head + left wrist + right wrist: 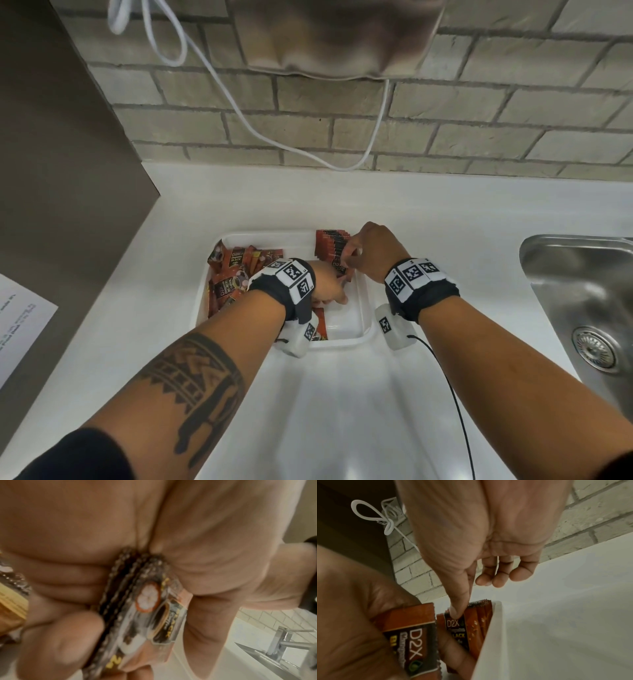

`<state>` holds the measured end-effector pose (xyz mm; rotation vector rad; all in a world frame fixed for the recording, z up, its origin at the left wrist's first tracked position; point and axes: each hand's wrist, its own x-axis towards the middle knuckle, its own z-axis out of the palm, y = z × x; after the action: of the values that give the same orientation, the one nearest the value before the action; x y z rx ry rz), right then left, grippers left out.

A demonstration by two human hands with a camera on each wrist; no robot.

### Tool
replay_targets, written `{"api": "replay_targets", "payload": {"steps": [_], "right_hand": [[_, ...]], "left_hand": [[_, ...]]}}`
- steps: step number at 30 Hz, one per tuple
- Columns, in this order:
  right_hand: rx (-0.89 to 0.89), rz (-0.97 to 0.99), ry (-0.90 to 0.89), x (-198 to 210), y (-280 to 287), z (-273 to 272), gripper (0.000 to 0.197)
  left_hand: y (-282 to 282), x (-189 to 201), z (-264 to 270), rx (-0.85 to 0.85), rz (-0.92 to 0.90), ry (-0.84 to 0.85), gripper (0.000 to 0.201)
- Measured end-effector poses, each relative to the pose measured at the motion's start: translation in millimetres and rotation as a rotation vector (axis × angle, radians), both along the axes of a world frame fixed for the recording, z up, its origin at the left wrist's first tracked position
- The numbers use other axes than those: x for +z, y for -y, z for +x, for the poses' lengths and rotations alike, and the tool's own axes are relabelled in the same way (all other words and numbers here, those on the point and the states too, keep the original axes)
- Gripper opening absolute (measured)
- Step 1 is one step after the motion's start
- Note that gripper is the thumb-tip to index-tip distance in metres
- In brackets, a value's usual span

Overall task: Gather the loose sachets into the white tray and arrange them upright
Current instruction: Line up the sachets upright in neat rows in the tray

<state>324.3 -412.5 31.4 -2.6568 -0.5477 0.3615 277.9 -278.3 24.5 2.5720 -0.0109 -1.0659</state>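
Note:
A white tray (367, 301) sits on the counter. Several red-brown loose sachets (233, 274) lie jumbled in its left half. A row of upright sachets (330, 245) stands in its far right corner, against the tray wall (489, 635). My left hand (337, 291) is inside the tray and grips a small bundle of sachets (137, 608) between fingers and thumb, just left of the row. My right hand (351, 258) reaches down onto the row, its thumb (457, 609) pressing the top of the front upright sachet (455, 628). Its index finger is hidden behind the row.
A steel sink (582, 291) with a faucet (281, 642) lies to the right. A paper sheet (20, 315) rests at the counter's left edge beside a grey panel (51, 137). A white cable (239, 109) hangs down the brick wall.

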Motion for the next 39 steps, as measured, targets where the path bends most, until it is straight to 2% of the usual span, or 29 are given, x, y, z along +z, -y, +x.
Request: {"api": "replay_targets", "payload": {"steps": [4,14,16,21,23,25,27,29,30,34,39], "right_hand": [[0.013,0.007,0.002,0.2,3.2,2.8,0.013],[-0.005,0.052,-0.018,-1.6,8.5,1.8,0.015],[0.000,0.054,-0.021,-1.1,8.6,1.8,0.016],[0.001,0.081,-0.001,1.3,10.9,-0.4,0.017],[-0.020,0.161,0.015,5.8,14.5,-3.7,0.012],[-0.032,0.237,0.027,12.8,17.6,-8.8,0.010],[-0.037,0.312,-0.043,22.3,19.0,-14.8,0.004],[-0.022,0.361,-0.157,30.1,19.1,-19.3,0.013],[-0.014,0.374,-0.197,32.1,19.0,-19.8,0.015],[-0.011,0.437,-0.219,40.0,19.0,-18.9,0.010],[-0.005,0.418,-0.191,45.4,15.6,-21.1,0.006]], "left_hand": [[3.0,4.3,2.1,-0.021,0.009,-0.003,0.033],[3.4,8.2,-1.2,0.018,-0.025,-0.017,0.031],[1.6,8.7,-2.6,0.031,-0.041,-0.026,0.027],[-2.3,12.1,-8.8,0.184,-0.167,-0.094,0.008],[-9.2,14.4,-13.3,0.302,-0.278,-0.116,0.006],[-19.9,14.0,-16.3,0.392,-0.431,-0.089,0.021],[-29.6,14.2,-20.2,0.496,-0.663,-0.082,0.026],[-35.4,16.2,-24.0,0.571,-0.892,-0.061,0.026],[-37.5,16.9,-25.1,0.576,-0.951,-0.040,0.027],[-40.9,19.4,-30.7,0.572,-1.045,0.006,0.035],[-40.7,20.8,-36.7,0.594,-1.155,0.068,0.043]]}}
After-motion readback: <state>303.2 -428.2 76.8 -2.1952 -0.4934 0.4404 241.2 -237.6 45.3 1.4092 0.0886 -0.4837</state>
